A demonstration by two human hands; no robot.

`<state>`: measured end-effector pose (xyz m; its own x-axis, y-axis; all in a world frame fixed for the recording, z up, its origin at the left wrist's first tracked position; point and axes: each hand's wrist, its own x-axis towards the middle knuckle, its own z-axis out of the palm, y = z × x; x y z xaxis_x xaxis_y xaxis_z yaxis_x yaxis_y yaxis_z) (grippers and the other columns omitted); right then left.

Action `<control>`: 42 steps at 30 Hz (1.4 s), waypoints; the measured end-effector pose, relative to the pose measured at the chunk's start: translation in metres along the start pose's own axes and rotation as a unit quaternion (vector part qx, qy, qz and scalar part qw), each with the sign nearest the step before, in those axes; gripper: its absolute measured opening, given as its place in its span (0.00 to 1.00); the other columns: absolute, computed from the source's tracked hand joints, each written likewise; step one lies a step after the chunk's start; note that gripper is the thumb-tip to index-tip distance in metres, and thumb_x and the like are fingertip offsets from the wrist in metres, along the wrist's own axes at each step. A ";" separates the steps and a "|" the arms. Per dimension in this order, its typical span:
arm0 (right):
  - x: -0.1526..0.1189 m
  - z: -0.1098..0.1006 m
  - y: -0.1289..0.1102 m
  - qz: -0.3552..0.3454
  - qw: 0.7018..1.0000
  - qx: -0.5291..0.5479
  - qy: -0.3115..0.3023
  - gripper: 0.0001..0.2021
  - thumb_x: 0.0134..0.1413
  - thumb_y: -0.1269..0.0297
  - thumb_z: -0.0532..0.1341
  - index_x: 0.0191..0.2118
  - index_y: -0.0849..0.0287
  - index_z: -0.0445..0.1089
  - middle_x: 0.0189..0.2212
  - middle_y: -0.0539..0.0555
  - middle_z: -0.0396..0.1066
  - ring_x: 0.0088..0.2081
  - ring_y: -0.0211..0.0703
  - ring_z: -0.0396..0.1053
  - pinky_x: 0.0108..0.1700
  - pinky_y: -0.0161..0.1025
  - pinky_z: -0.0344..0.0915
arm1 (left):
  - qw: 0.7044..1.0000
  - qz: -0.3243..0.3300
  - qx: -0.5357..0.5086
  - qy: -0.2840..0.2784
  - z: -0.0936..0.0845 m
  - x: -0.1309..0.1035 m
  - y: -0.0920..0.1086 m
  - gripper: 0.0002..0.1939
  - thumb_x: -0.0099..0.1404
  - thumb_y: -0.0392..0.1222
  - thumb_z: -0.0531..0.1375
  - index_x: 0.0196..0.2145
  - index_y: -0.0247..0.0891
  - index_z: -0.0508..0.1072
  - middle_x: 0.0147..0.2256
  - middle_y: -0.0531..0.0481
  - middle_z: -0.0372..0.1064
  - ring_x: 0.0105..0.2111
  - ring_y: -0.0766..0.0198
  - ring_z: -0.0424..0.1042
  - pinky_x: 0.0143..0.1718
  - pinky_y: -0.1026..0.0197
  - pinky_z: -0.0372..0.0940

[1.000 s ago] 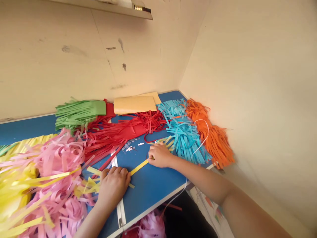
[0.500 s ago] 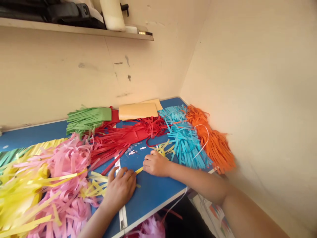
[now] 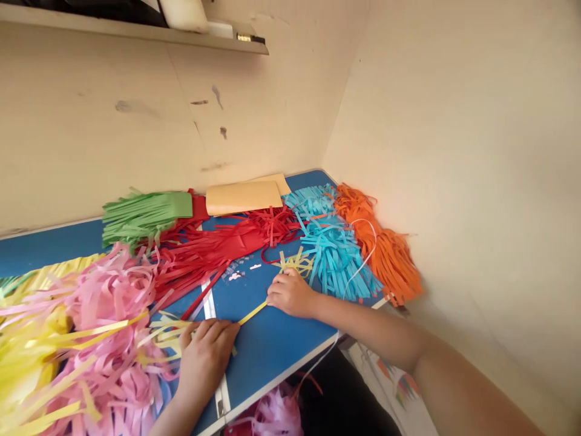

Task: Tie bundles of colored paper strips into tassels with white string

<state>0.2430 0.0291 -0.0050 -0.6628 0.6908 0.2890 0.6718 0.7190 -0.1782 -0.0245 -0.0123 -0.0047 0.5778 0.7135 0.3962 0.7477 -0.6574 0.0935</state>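
A narrow, twisted yellow paper tassel [image 3: 253, 313] stretches taut between my two hands, just above the blue table [image 3: 263, 351]. My left hand [image 3: 207, 352] is closed over its near-left end, palm down, and pale yellow fringe fans out left of the fingers. My right hand [image 3: 291, 294] is wrapped round the other end in a fist. Past its knuckles a yellow fringe [image 3: 297, 261] spreads out. The fingertips of both hands are mostly hidden.
Pink fringe [image 3: 118, 303] and yellow fringe [image 3: 27, 351] pile up at left. Behind are green fringe [image 3: 145, 212], red fringe [image 3: 236, 239] and folded tan paper [image 3: 245, 197]. Blue fringe [image 3: 338, 260] and orange fringe [image 3: 390, 260] lie right, crossed by a white cord [image 3: 370, 257]. A shelf [image 3: 136, 29] hangs above.
My hands have moved apart, the left one toward the left, so more of the twisted yellow strip shows between them. The camera view has shifted slightly.
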 end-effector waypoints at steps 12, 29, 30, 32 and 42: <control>0.005 -0.008 0.010 0.142 0.981 0.124 -0.056 0.07 0.56 0.60 0.67 0.29 0.55 0.76 0.33 0.48 0.73 0.41 0.43 0.65 0.47 0.43 0.51 | 0.986 -0.159 -0.044 -0.032 -0.001 0.006 0.010 0.17 0.70 0.51 0.53 0.29 0.42 0.76 0.33 0.49 0.77 0.35 0.55 0.72 0.39 0.51 0.55; 0.017 -0.007 -0.002 -0.111 0.989 -0.091 -0.023 0.14 0.67 0.71 0.53 0.32 0.60 0.72 0.33 0.53 0.75 0.43 0.45 0.64 0.48 0.50 0.50 | 0.997 0.036 0.069 0.010 -0.001 0.039 0.030 0.12 0.70 0.36 0.54 0.37 0.40 0.78 0.31 0.52 0.76 0.35 0.57 0.73 0.54 0.43 0.52; 0.020 -0.007 -0.003 -0.110 0.990 -0.087 -0.025 0.13 0.66 0.70 0.54 0.32 0.60 0.73 0.33 0.53 0.75 0.43 0.45 0.64 0.49 0.50 0.50 | 0.996 0.037 0.074 0.020 0.000 0.041 0.031 0.13 0.70 0.36 0.53 0.35 0.40 0.78 0.29 0.53 0.76 0.33 0.58 0.73 0.54 0.44 0.52; 0.024 -0.013 -0.008 -0.084 0.994 -0.069 -0.029 0.11 0.63 0.68 0.57 0.31 0.60 0.73 0.32 0.52 0.76 0.41 0.45 0.65 0.49 0.51 0.50 | 0.995 0.036 0.087 0.042 -0.004 0.045 0.032 0.15 0.70 0.34 0.52 0.31 0.40 0.77 0.26 0.54 0.74 0.30 0.60 0.73 0.54 0.46 0.53; 0.021 -0.094 -0.072 0.143 0.821 0.545 -0.090 0.21 0.58 0.46 0.60 0.29 0.58 0.78 0.29 0.52 0.76 0.33 0.41 0.68 0.42 0.41 0.61 | 0.983 0.074 0.000 0.165 -0.099 0.025 0.052 0.15 0.71 0.31 0.51 0.46 0.42 0.75 0.36 0.53 0.79 0.37 0.65 0.77 0.63 0.48 0.45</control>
<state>0.2112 -0.0152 0.1021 -0.6335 0.7729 -0.0368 0.1770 0.0984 -0.9793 -0.0035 -0.0530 0.1005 0.5430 0.4916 0.6808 0.6631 -0.7484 0.0115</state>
